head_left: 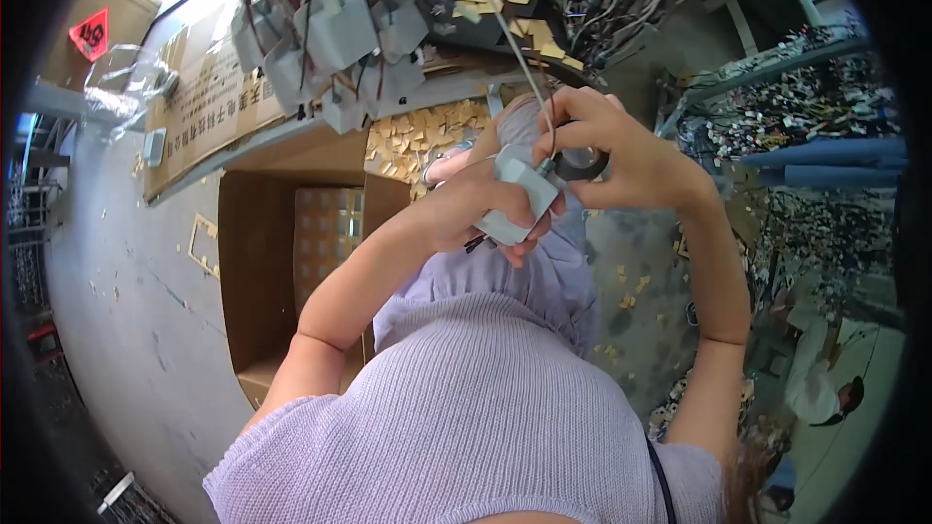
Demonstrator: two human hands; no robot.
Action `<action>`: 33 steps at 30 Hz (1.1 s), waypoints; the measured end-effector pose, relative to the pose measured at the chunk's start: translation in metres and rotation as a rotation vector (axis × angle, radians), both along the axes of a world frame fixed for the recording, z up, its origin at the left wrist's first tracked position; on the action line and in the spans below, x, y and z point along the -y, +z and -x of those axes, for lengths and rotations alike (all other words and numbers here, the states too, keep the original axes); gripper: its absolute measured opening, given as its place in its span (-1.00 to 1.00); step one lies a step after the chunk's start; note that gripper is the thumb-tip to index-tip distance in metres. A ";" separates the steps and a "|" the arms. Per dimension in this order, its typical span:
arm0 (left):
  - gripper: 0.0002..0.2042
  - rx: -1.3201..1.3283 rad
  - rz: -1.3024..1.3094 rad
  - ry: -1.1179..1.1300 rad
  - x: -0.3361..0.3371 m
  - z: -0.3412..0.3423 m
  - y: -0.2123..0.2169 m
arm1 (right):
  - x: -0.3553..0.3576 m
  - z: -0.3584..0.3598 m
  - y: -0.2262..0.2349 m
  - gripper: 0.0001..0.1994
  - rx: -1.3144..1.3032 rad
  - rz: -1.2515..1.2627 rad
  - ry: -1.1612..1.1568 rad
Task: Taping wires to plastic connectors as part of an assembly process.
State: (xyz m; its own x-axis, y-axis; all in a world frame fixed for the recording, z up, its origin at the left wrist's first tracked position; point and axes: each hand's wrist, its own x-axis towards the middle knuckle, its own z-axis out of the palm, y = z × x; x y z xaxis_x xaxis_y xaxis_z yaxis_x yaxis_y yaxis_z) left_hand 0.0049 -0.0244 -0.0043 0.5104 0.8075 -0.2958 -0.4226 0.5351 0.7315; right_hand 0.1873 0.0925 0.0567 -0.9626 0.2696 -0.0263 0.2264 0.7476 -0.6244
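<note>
Lavender knit fabric is filling the lower centre, the wearer's top (pixel 476 388) being seen from above; masses of tangled cables (pixel 801 194) are hanging along the right side; an open cardboard box (pixel 254 262) is standing on the grey floor (pixel 126 194), left of the body; a cluster of whitish housings (pixel 340 27) is hanging above a bench at the upper left, their dark wires dangling; beside them, a flat cardboard sheet (pixel 209 102) is leaning at a slant.

Both bare hands are working close together in front of the body, just above centre; the left hand (pixel 466 199) is grasping a pale grey block (pixel 517 196), its thumb lying across the face, so the block is sitting tilted between the two hands; the right hand (pixel 626 150) is curling around a dark roll (pixel 584 167), apparently tape, with its bent fingers meeting a thin grey cable (pixel 521 53); that cable is running from the block's edge up past the bench; small yellow pieces (pixel 422 136) are lying scattered beyond the hands.
</note>
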 end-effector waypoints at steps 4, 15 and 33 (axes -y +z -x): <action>-0.56 -0.265 -0.117 0.183 -0.004 -0.003 -0.006 | -0.001 -0.011 -0.012 -0.60 -0.081 0.118 -0.045; -0.53 0.031 -0.101 0.131 -0.027 -0.027 -0.026 | 0.021 -0.033 0.039 -0.45 -0.350 0.910 -0.574; -0.61 -0.158 -0.244 0.272 -0.027 -0.018 -0.018 | -0.004 -0.013 0.004 -0.59 -0.045 0.531 -0.437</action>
State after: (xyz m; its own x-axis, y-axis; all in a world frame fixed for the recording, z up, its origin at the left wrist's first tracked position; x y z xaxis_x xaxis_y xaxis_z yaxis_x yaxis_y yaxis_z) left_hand 0.0234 0.0026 -0.0220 0.2316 0.9632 -0.1362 -0.3974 0.2215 0.8905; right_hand 0.2000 0.0966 0.0603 -0.7715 0.5952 -0.2247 0.4026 0.1833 -0.8968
